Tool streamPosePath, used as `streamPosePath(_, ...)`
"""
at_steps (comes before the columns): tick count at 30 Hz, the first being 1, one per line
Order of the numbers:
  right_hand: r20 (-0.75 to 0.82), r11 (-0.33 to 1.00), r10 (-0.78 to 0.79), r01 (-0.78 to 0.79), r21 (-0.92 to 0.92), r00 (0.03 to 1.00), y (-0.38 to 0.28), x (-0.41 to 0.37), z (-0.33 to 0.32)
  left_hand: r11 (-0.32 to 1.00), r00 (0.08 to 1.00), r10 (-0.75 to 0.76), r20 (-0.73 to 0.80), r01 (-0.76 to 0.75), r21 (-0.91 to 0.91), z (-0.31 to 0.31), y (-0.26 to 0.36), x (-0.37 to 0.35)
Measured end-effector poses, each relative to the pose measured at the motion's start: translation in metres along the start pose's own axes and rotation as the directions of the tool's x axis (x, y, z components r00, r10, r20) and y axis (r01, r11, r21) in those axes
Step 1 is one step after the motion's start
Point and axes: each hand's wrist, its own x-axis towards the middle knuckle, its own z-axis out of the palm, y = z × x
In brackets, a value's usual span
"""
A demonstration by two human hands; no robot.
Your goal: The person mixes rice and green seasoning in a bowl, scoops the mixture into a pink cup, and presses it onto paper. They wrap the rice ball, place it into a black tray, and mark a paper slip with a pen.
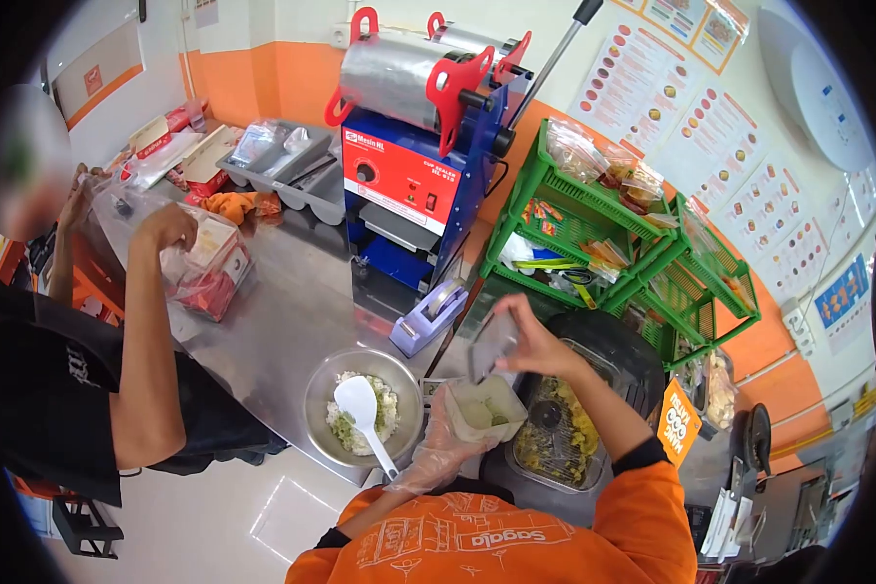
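My left hand (443, 438), in a clear plastic glove, is closed round the side of a square plastic container (511, 404) with some green stuff at its bottom. Just above it, my bare right hand (533, 336) grips a greyish, see-through lid (492, 347), tilted and apart from the container. Left of my gloved hand stands a steel bowl (313, 409) of white rice (387, 404) with green bits on it. A white rice paddle (358, 401) rests in the bowl, its handle over the near rim.
A purple tape dispenser (428, 316) sits before the blue-and-red cup sealer (399, 165). Right of my hands is a tray of yellow food (574, 428). Green baskets (574, 229) line the wall. At left, a co-worker (68, 389) handles a plastic bag with boxes (214, 273).
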Motion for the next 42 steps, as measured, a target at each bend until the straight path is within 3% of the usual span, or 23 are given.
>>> streamPosePath(2, -0.01, 0.988, -0.086, 0.087, 0.129, 0.996, -0.025, -0.025, 0.009, 0.989, 0.997, -0.078, -0.023, 0.075, -0.124, 0.009, 0.021, -0.007)
streamPosePath(4, 0.048, 0.973, -0.106, 0.094, 0.212, 0.993, -0.05, -0.048, 0.014, 0.988, 0.997, -0.006, 0.073, 0.017, -0.153, 0.014, 0.048, -0.013)
streamPosePath(6, 0.099, 0.973, -0.024, 0.0, 0.23, 0.995, -0.055, -0.07, 0.02, 0.99, 0.993, -0.012, 0.118, 0.028, -0.136, 0.02, 0.074, -0.019)
streamPosePath(7, 0.125, 0.97, 0.016, -0.045, 0.238, 0.992, -0.059, -0.075, 0.02, 0.998, 0.988, 0.058, 0.141, -0.06, 0.008, 0.018, 0.075, -0.019)
streamPosePath(9, 0.13, 0.964, -0.175, 0.144, 0.222, 0.976, -0.074, -0.072, 0.018, 0.927, 0.959, 0.186, 0.215, -0.244, 0.284, 0.013, 0.074, -0.017)
streamPosePath(10, 0.134, 0.947, -0.269, 0.237, 0.215, 0.954, -0.083, -0.071, 0.016, 0.919, 0.957, 0.181, 0.227, -0.247, 0.309, 0.013, 0.078, -0.018)
streamPosePath(13, 0.033, 0.945, -0.325, 0.326, -0.011, 0.945, -0.111, -0.074, 0.01, 0.901, 0.957, 0.154, 0.244, -0.237, 0.362, 0.017, 0.088, -0.017)
streamPosePath(16, 0.083, 0.917, -0.228, 0.243, -0.316, 0.97, -0.139, -0.072, 0.008, 0.775, 0.915, 0.266, 0.303, -0.39, 0.497, 0.016, 0.088, -0.012)
streamPosePath(19, 0.122, 0.872, -0.194, 0.228, -0.433, 0.973, -0.144, -0.072, 0.01, 0.78, 0.896, 0.305, 0.323, -0.429, 0.455, 0.018, 0.089, -0.011)
streamPosePath(28, 0.109, 0.886, -0.259, 0.281, -0.37, 0.96, -0.14, -0.069, 0.024, 0.863, 0.95, 0.193, 0.247, -0.284, 0.417, 0.02, 0.096, -0.016)
streamPosePath(32, 0.141, 0.895, -0.16, 0.203, -0.397, 0.977, -0.137, -0.065, 0.029, 0.873, 0.948, 0.216, 0.235, -0.296, 0.388, 0.01, 0.079, -0.009)
streamPosePath(33, 0.147, 0.908, -0.124, 0.172, -0.383, 0.981, -0.134, -0.064, 0.029, 0.813, 0.95, 0.209, 0.231, -0.3, 0.499, 0.013, 0.085, -0.011)
streamPosePath(36, 0.166, 0.953, -0.025, 0.074, -0.292, 0.986, -0.111, -0.05, 0.024, 0.65, 0.991, 0.058, 0.119, -0.128, 0.749, 0.012, 0.094, -0.014)
streamPosePath(37, 0.173, 0.966, 0.004, 0.041, -0.256, 0.985, -0.096, -0.043, 0.022, 0.828, 0.998, -0.006, 0.067, -0.033, 0.559, 0.008, 0.095, -0.021)
streamPosePath(38, 0.106, 0.943, 0.08, -0.04, -0.332, 0.991, -0.075, -0.036, 0.022, 0.944, 0.998, -0.069, 0.015, 0.06, 0.325, 0.003, 0.096, -0.027)
streamPosePath(39, 0.028, 0.908, 0.152, -0.128, -0.399, 0.988, -0.051, -0.029, 0.023, 0.969, 0.992, -0.103, -0.075, 0.117, 0.218, 0.01, 0.113, -0.039)
streamPosePath(41, -0.068, 0.829, 0.343, -0.336, -0.447, 0.937, 0.0, -0.012, 0.02, 0.982, 0.97, -0.063, -0.235, 0.103, 0.161, 0.017, 0.141, -0.055)
streamPosePath(42, -0.115, 0.781, 0.403, -0.406, -0.475, 0.908, 0.023, -0.004, 0.024, 0.965, 0.944, 0.055, -0.326, 0.033, 0.26, 0.011, 0.143, -0.059)
